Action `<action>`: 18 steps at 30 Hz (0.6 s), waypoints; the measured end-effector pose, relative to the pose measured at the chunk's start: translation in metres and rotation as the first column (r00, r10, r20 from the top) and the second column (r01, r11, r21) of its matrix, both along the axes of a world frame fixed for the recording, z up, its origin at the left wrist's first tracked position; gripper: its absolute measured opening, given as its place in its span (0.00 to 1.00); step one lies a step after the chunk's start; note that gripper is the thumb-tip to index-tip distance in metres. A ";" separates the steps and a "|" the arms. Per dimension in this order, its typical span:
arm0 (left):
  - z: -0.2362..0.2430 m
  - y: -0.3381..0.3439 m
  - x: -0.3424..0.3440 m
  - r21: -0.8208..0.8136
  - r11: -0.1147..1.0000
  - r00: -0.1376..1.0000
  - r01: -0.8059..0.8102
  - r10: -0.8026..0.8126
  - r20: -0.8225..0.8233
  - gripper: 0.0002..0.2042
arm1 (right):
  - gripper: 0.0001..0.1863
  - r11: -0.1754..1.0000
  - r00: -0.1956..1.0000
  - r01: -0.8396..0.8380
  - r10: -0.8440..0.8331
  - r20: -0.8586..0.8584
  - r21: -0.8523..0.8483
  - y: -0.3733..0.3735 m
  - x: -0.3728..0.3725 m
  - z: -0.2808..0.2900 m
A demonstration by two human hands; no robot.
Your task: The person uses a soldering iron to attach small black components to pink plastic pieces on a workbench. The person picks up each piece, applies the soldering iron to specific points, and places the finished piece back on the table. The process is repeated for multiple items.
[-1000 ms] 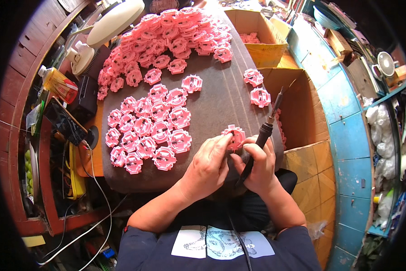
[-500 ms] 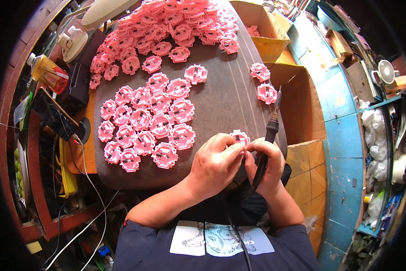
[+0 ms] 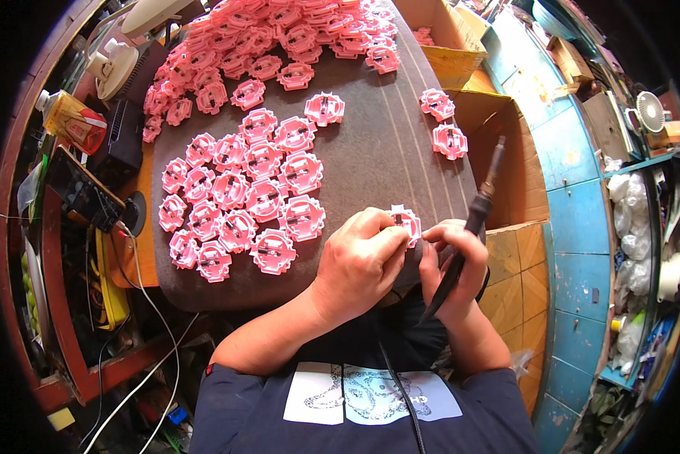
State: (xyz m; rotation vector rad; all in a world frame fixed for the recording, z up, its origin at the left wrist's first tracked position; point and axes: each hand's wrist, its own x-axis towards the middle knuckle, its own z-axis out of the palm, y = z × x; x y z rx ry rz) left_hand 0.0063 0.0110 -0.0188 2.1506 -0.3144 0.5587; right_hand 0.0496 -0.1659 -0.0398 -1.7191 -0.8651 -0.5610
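Note:
My left hand (image 3: 360, 253) pinches a pink plastic part (image 3: 408, 225) at the near right of the dark table. Close beside it, my right hand (image 3: 461, 261) grips a soldering iron (image 3: 477, 214), its metal tip pointing up and away from me. The right fingertips are just right of the pink part; whether they touch it I cannot tell. From the iron a black cord (image 3: 400, 382) hangs down across my shirt. Left of my hands lie rows of similar pink parts (image 3: 265, 198) with small black and metal pieces in their middles.
A large heap of pink parts (image 3: 279, 45) covers the table's far end. Two more parts (image 3: 449, 141) lie near the right edge. Cardboard boxes (image 3: 506, 163) stand right of the table. A phone (image 3: 86, 193) on a stand and an orange bottle (image 3: 75, 121) are at left.
My right hand has drawn slightly to the right, away from my left. The soldering iron has moved right with its tip. The pink part between my fingers shows more fully.

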 end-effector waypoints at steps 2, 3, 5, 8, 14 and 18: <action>0.002 0.000 0.000 0.016 1.000 1.000 -0.005 0.005 -0.003 0.10 | 0.20 0.995 0.985 -0.038 0.052 0.165 -0.092 -0.004 0.001 0.011; 0.002 -0.001 0.000 0.023 1.000 1.000 -0.006 0.006 -0.005 0.10 | 0.21 0.992 0.977 -0.038 0.062 0.202 -0.120 -0.003 0.000 0.009; -0.001 -0.001 0.000 -0.007 1.000 1.000 -0.012 0.012 0.005 0.10 | 0.21 0.973 0.977 -0.018 0.065 0.201 -0.228 -0.003 -0.002 0.012; -0.001 -0.001 0.000 -0.071 0.997 1.000 -0.005 0.005 -0.007 0.09 | 0.23 0.987 0.983 -0.011 0.039 0.178 -0.159 -0.003 -0.001 0.003; 0.005 0.001 -0.001 -0.115 0.993 0.998 -0.006 -0.001 -0.061 0.09 | 0.23 0.990 0.988 -0.019 0.040 0.148 -0.141 0.002 -0.003 -0.003; 0.002 0.002 -0.001 -0.054 0.999 0.999 0.002 -0.005 -0.053 0.09 | 0.21 0.988 0.988 -0.020 0.043 0.147 -0.152 0.002 -0.001 -0.004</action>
